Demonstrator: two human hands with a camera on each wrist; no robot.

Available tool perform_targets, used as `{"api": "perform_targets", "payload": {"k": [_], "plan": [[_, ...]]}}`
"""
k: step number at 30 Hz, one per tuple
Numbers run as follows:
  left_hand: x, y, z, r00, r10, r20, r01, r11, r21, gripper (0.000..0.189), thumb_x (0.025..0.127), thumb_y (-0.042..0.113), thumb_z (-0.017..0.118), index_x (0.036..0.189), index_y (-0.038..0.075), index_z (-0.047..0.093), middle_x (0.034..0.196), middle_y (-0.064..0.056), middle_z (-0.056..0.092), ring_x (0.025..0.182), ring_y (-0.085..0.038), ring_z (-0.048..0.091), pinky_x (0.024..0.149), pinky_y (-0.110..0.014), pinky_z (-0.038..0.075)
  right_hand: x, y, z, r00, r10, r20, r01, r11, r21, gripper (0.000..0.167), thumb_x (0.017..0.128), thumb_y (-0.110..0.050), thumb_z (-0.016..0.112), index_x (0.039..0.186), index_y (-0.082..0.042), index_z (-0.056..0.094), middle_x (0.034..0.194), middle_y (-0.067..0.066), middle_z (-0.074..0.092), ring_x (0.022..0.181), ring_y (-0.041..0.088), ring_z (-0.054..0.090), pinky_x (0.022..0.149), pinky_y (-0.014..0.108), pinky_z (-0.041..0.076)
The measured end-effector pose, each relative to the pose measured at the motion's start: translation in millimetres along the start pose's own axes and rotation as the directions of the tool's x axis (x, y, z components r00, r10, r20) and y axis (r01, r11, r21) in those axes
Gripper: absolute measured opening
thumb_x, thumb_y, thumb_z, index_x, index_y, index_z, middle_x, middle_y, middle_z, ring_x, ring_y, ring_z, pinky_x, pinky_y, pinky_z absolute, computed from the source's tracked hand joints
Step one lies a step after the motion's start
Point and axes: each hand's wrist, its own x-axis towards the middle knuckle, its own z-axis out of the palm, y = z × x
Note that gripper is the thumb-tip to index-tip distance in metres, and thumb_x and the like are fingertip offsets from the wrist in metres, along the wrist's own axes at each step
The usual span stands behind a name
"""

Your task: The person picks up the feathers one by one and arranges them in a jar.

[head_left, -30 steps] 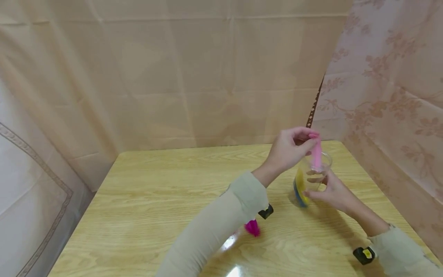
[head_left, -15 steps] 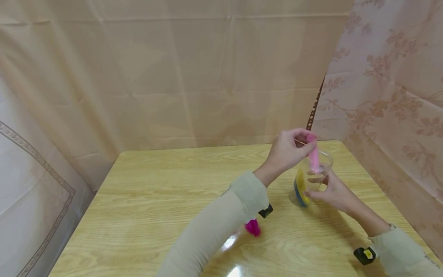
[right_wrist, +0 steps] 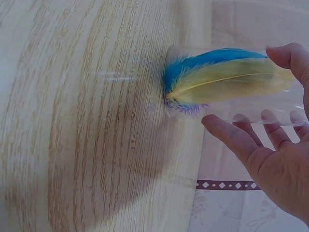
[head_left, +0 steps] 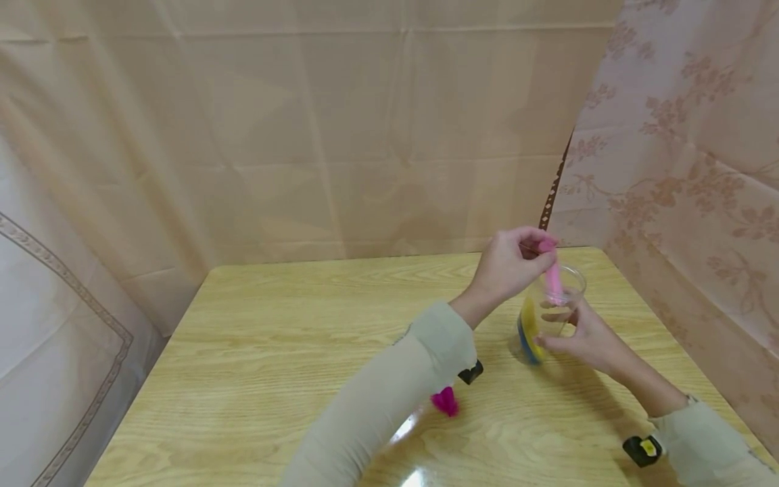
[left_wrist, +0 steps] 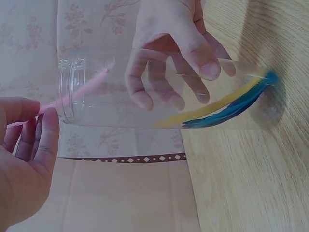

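Observation:
My left hand (head_left: pixel 508 267) pinches a pink feather (head_left: pixel 552 277) by its upper end. The feather's lower end is inside the mouth of a clear plastic jar (left_wrist: pixel 96 113), as the left wrist view shows. My right hand (head_left: pixel 587 338) holds the jar by its side, thumb on one side and fingers on the other. The jar stands upright on the table. Within it lean a yellow feather (right_wrist: pixel 231 84) and a blue feather (right_wrist: pixel 222 54), with a bit of purple fluff (right_wrist: pixel 188 108) near the jar's bottom.
On the wooden table (head_left: pixel 292 352), a magenta feather (head_left: pixel 445 401) lies partly behind the left sleeve (head_left: pixel 383 399). Beige cloth (head_left: pixel 365 135) hangs behind the table, and a flowered curtain (head_left: pixel 700 169) hangs along the right side.
The pink feather's top has shifted slightly left and its lower end has sunk a little within the jar's mouth. The right hand and the jar have stayed in place.

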Motion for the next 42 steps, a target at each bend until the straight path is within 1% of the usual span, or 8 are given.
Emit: {"api": "perform_targets", "payload": {"k": [6, 12, 15, 20, 26, 32, 36, 42], "plan": [[-1.3, -2.2, 0.3, 1.000, 0.007, 0.003, -0.007, 0.999, 0.041, 0.011, 0.094, 0.003, 0.072, 0.104, 0.005, 0.074, 0.085, 0.004, 0.068, 0.071, 0.000, 0.059, 0.066, -0.012, 0.052, -0.4, -2, -1, 1.000, 0.010, 0.000, -0.010, 1.000, -0.002, 0.085, 0.087, -0.008, 0.082, 0.147, -0.006, 0.022, 0.140, 0.033, 0.043, 0.119, 0.056, 0.053, 0.076, 0.034, 0.058], [-0.8, -3.8, -0.5, 1.000, 0.007, 0.004, -0.008, 0.996, 0.084, 0.012, 0.094, 0.001, 0.070, 0.105, 0.006, 0.074, 0.084, 0.007, 0.067, 0.072, 0.001, 0.059, 0.066, -0.011, 0.052, -0.3, -2, -1, 1.000, 0.005, 0.002, -0.005, 1.000, -0.010, 0.088, 0.087, -0.008, 0.081, 0.150, -0.002, 0.020, 0.141, 0.033, 0.041, 0.119, 0.056, 0.053, 0.076, 0.031, 0.058], [-0.5, -4.8, -1.2, 1.000, -0.003, 0.004, 0.003, 0.996, 0.089, 0.014, 0.094, 0.000, 0.070, 0.106, 0.006, 0.074, 0.085, 0.007, 0.067, 0.073, 0.001, 0.059, 0.067, -0.011, 0.051, -0.4, -2, -1, 1.000, 0.011, 0.004, -0.011, 1.000, -0.013, 0.088, 0.087, -0.008, 0.081, 0.150, -0.001, 0.019, 0.144, 0.032, 0.037, 0.121, 0.056, 0.052, 0.076, 0.031, 0.058], [-0.2, -7.4, -1.6, 1.000, 0.004, 0.003, -0.004, 0.997, 0.078, 0.015, 0.092, -0.002, 0.070, 0.106, 0.004, 0.074, 0.085, 0.005, 0.066, 0.072, 0.000, 0.058, 0.069, -0.010, 0.051, -0.6, -3, -2, 0.999, 0.032, 0.001, -0.032, 0.999, -0.018, 0.089, 0.087, -0.010, 0.081, 0.150, -0.001, 0.019, 0.147, 0.031, 0.031, 0.122, 0.055, 0.051, 0.076, 0.030, 0.058], [-1.6, -5.6, -0.9, 1.000, -0.007, 0.023, 0.005, 0.997, 0.079, 0.015, 0.092, -0.002, 0.070, 0.106, 0.003, 0.073, 0.086, 0.005, 0.067, 0.073, 0.000, 0.059, 0.070, -0.010, 0.051, 0.7, -1, 0, 1.000, -0.014, -0.009, 0.013, 1.000, -0.020, 0.084, 0.086, -0.006, 0.082, 0.146, -0.002, 0.024, 0.144, 0.029, 0.034, 0.117, 0.056, 0.054, 0.075, 0.030, 0.058], [-3.2, -5.4, 0.3, 0.999, -0.023, 0.035, 0.020, 0.995, 0.096, 0.015, 0.092, -0.001, 0.071, 0.107, 0.005, 0.073, 0.086, 0.004, 0.067, 0.073, 0.000, 0.058, 0.069, -0.009, 0.051, 0.5, -2, 1, 0.998, -0.060, -0.019, 0.060, 0.998, -0.020, 0.081, 0.085, -0.003, 0.081, 0.144, -0.001, 0.025, 0.142, 0.026, 0.037, 0.114, 0.056, 0.056, 0.075, 0.030, 0.059], [-4.0, -6.9, 0.7, 0.999, -0.029, 0.043, 0.025, 0.995, 0.095, 0.017, 0.092, -0.001, 0.071, 0.107, 0.006, 0.073, 0.086, 0.004, 0.067, 0.073, 0.000, 0.058, 0.069, -0.010, 0.050, 1.2, -1, 2, 0.997, -0.076, -0.024, 0.076, 0.997, -0.015, 0.079, 0.084, -0.001, 0.082, 0.142, -0.002, 0.028, 0.141, 0.021, 0.038, 0.113, 0.056, 0.056, 0.074, 0.031, 0.060], [-5.9, -11.4, 0.9, 0.998, -0.020, 0.053, 0.015, 0.995, 0.103, 0.018, 0.090, 0.003, 0.075, 0.108, 0.006, 0.073, 0.094, 0.002, 0.069, 0.074, 0.001, 0.059, 0.071, -0.009, 0.050, 2.2, 0, 2, 0.995, -0.093, -0.023, 0.093, 0.995, -0.019, 0.080, 0.084, -0.001, 0.082, 0.143, -0.001, 0.028, 0.137, 0.024, 0.041, 0.112, 0.052, 0.056, 0.073, 0.031, 0.060]]}}
